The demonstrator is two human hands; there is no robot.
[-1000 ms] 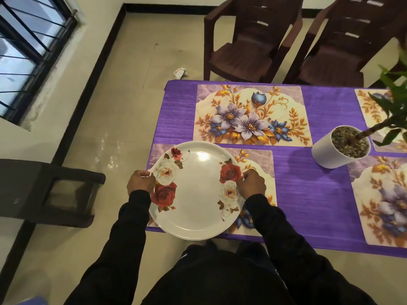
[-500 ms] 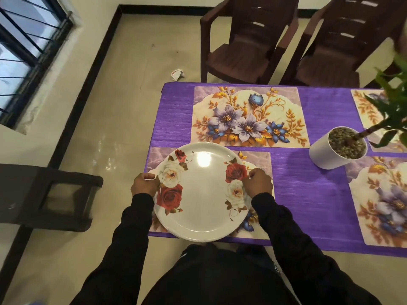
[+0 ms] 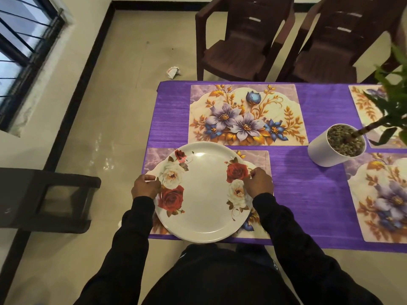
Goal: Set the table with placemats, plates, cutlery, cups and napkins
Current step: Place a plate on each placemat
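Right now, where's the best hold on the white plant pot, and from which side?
Grip the plant pot round its smooth side wall, below the rim, coming from its left. It stands upright, the stem and leaves lean away to the right, and pebbles fill the mouth, so a grasp from above or from the right would likely be blocked.

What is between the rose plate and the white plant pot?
In the head view, the right hand on the rose plate rim, a strip of the near placemat, then bare purple tablecloth up to the white plant pot.
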